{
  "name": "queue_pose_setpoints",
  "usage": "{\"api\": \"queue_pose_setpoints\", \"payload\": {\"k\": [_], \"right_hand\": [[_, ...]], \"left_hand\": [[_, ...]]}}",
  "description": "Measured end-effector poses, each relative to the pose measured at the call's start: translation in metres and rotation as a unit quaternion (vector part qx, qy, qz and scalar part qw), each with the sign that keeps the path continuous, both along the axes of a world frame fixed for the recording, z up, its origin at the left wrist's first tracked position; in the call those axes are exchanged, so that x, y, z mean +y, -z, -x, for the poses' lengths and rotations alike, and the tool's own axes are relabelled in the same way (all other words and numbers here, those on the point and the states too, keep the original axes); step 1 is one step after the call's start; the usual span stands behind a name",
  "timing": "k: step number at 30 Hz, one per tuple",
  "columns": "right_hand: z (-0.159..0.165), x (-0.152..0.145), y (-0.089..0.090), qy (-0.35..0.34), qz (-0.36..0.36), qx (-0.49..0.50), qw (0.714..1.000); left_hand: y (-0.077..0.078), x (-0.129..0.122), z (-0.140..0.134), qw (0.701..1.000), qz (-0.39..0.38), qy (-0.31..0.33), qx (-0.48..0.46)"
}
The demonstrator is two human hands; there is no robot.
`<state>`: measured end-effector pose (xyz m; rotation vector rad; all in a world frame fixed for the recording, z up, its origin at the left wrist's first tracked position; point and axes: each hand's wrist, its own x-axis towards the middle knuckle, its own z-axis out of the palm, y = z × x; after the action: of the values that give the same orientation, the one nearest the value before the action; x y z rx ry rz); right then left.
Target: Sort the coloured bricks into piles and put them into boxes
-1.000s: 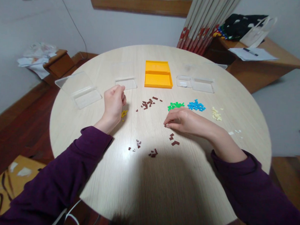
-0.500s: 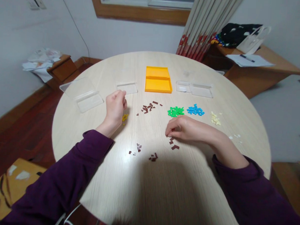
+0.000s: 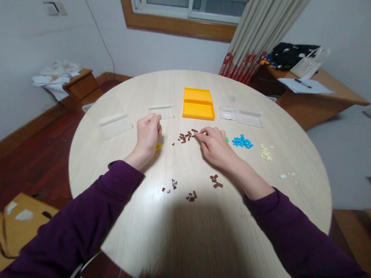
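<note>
Brown pieces (image 3: 184, 137) lie in a loose pile at the centre of the frame, on the round table (image 3: 134, 218). The right hand (image 3: 214, 146) is positioned at the right end of this pile, fingers bent and fingertips low at its edge; whether they grip a piece cannot be told. The left hand (image 3: 147, 133), left of centre, is curled into a fist; its contents cannot be seen. Yellow pieces (image 3: 158, 147) lie just beside its wrist. Green pieces (image 3: 227, 139) are mostly hidden behind the right hand. Blue pieces (image 3: 242, 142) lie right of centre, with pale yellow pieces (image 3: 265, 153) farther right. Three small dark groups lie below centre: right (image 3: 216, 181), middle (image 3: 191, 197) and left (image 3: 174, 183). The orange box (image 3: 199, 111), upper centre, stands open.
</note>
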<state>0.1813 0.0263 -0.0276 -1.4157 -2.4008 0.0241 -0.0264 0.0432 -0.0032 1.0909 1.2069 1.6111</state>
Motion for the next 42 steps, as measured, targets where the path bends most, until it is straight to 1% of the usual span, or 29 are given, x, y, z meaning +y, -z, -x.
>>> {"api": "queue_pose_setpoints", "payload": {"k": [2,4,10,14,16,18,20,24,26,28,30,33,35,36,38,42], "right_hand": [[0.002,0.002,0.005,0.001,0.002,-0.020,1.000],[0.001,0.002,0.006,0.003,0.007,-0.031,0.999],[0.001,-0.001,0.002,-0.017,0.015,-0.042,0.999],[-0.003,-0.004,-0.003,-0.036,-0.007,-0.038,0.999],[-0.004,-0.009,-0.008,-0.048,-0.001,-0.044,0.998],[-0.002,-0.018,-0.013,-0.078,0.029,-0.052,0.995],[0.004,-0.031,-0.019,-0.127,0.071,-0.046,0.988],[0.020,-0.053,-0.027,-0.230,0.145,-0.001,0.962],[0.023,-0.056,-0.029,-0.247,0.160,0.027,0.955],[0.020,-0.052,-0.029,-0.231,0.160,0.052,0.958],[0.013,-0.043,-0.026,-0.191,0.143,0.070,0.969],[0.003,-0.027,-0.016,-0.087,0.080,0.086,0.989],[0.000,-0.017,-0.007,-0.021,0.033,0.076,0.996],[-0.001,-0.014,-0.003,0.000,0.016,0.064,0.998],[0.000,-0.009,0.004,0.009,-0.002,0.034,0.999],[0.005,-0.008,0.010,-0.024,-0.002,0.002,1.000]], "left_hand": [[0.000,0.001,0.000,1.000,-0.001,-0.003,0.005],[0.001,0.001,0.000,1.000,-0.005,-0.002,0.003],[0.001,0.002,-0.001,1.000,-0.009,0.005,-0.025],[-0.001,0.002,-0.001,1.000,-0.008,0.000,-0.022],[-0.001,0.003,0.000,1.000,-0.007,-0.003,-0.018],[0.000,0.003,0.000,1.000,-0.010,-0.004,-0.018],[0.000,0.004,0.000,1.000,-0.015,-0.004,-0.019],[0.001,0.004,0.000,1.000,-0.016,-0.009,-0.014],[0.002,0.004,0.000,1.000,-0.016,-0.012,-0.011],[0.002,0.004,0.000,1.000,-0.016,-0.011,-0.010],[0.002,0.004,0.000,1.000,-0.017,-0.009,-0.012],[0.002,0.004,0.000,1.000,-0.019,-0.005,-0.016],[0.002,0.003,0.000,1.000,-0.015,-0.002,-0.016],[0.002,0.003,0.000,1.000,-0.013,0.000,-0.015],[0.001,0.002,-0.001,1.000,-0.009,0.002,-0.014],[0.000,0.002,-0.001,1.000,-0.002,-0.001,-0.015]]}}
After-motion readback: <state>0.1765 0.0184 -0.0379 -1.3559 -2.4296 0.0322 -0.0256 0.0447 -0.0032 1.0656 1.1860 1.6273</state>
